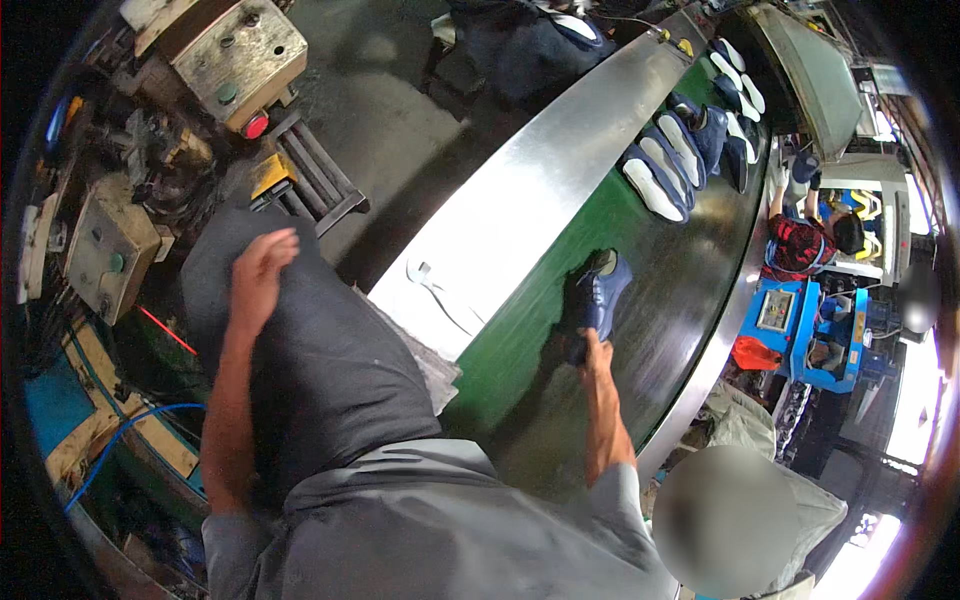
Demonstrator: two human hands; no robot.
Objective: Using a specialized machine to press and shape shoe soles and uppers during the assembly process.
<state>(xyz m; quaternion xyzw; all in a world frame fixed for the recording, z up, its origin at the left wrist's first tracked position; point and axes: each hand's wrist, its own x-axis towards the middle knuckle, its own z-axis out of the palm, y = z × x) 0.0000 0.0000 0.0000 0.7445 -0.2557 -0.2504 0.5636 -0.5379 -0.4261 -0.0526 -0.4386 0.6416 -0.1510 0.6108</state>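
Right of frame centre, the right grip (597, 352) clasps one end of a navy shoe (607, 284) over the green belt (520, 340), a one-ended hold that could let it twist loose, while the left grip (264, 268), centre-left, looks empty, fingers loose.

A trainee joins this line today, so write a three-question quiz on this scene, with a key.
1. True or false: the left hand is holding the navy shoe.
2. Compared with that shoe, the other shoes on the green belt lie: A) nearer the person; B) farther away.
3. Fill in: the button jutting from the upper-left control box's lower corner is ___.

Key: 1. False, the right hand. 2. B. 3. Red.
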